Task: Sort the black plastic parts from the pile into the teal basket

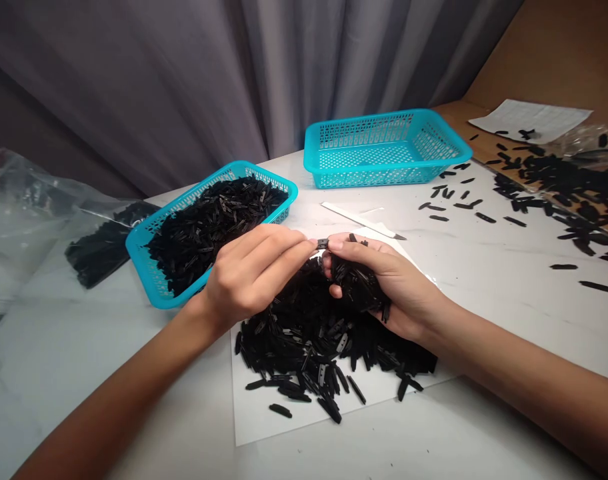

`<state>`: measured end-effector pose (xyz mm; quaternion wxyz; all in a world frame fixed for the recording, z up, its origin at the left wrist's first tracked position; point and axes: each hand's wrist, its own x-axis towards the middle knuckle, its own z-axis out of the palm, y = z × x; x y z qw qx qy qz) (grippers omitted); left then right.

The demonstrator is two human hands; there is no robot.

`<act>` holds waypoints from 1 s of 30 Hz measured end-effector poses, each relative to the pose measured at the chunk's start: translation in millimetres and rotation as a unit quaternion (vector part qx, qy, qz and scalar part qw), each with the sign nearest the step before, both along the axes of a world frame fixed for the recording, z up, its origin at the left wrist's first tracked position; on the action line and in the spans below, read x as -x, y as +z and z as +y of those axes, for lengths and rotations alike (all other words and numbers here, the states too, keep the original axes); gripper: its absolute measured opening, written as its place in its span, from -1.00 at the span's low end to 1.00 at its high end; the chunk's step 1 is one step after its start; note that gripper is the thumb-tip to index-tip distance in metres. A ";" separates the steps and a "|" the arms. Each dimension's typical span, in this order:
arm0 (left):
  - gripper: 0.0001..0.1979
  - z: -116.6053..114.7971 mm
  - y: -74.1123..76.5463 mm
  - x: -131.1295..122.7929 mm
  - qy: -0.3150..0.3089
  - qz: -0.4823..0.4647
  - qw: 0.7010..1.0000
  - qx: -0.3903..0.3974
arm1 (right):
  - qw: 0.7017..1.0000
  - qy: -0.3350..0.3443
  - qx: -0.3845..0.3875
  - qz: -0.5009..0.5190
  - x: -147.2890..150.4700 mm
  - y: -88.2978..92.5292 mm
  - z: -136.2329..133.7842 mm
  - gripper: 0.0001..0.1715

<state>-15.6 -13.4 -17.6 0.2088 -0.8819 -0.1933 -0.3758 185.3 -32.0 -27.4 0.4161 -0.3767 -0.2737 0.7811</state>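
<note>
My left grip [249, 273] pinches one small black piece [323, 244] between thumb and forefinger; my right grip [401, 290] curls around a bunch of black pieces [359, 283]. Below my grips, a big heap [309, 347] lies loose on white paper [254, 427]. Left of them, a teal basket [154, 287] sits piled high; another teal basket [364, 177] stands farther ahead.

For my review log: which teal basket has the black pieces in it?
The left, nearer basket, heaped with black pieces; the farther one shows only its perforated floor.

Two hands [249, 273] are working above one paper sheet [254, 420], with two teal baskets [384, 150], one craft knife [359, 220] and countless small black pieces [304, 353] lying around.
</note>
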 end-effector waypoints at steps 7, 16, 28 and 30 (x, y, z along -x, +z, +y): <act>-0.97 -6.2 2.2 -14.0 0.074 -0.113 0.959 0.248 | 1.000 -0.019 -0.006 -0.024 0.9 -0.3 -1.0 -0.83; -0.86 -11.5 8.8 -23.1 0.048 -0.273 0.741 0.611 | 0.999 -0.022 0.008 -0.037 1.6 -1.0 -0.2 -0.74; -0.89 -6.8 2.0 -8.6 0.020 -0.045 0.991 0.121 | 0.999 -0.034 0.002 -0.035 0.4 -0.8 -2.7 -0.72; -0.86 -5.6 1.9 -6.5 0.006 -0.019 0.997 0.073 | 0.999 -0.036 -0.003 -0.035 -0.4 -0.3 -1.8 -0.74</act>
